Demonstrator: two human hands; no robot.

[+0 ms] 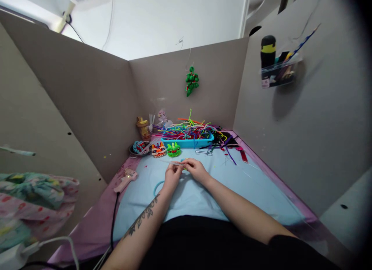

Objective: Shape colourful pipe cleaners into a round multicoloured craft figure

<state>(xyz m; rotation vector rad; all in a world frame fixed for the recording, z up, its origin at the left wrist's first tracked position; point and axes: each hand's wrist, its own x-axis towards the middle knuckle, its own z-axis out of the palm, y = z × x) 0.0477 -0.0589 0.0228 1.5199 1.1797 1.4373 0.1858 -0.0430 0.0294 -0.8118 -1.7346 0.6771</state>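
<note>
My left hand and my right hand meet over the light blue mat, fingers pinched together. A thin pale strip runs out from between the left fingertips towards the left. Bits of blue and yellow show around the right fingertips, on a small piece mostly hidden by the fingers. Beside my left wrist a light blue fuzzy stem curves on the mat. Just beyond my hands sit an orange-and-white pipe-cleaner figure and a green one.
A blue tray heaped with colourful pipe cleaners stands at the back. On the left lie a pink glue gun with a black cord and a dark bowl. Scissors lie before the tray. Grey panels enclose three sides.
</note>
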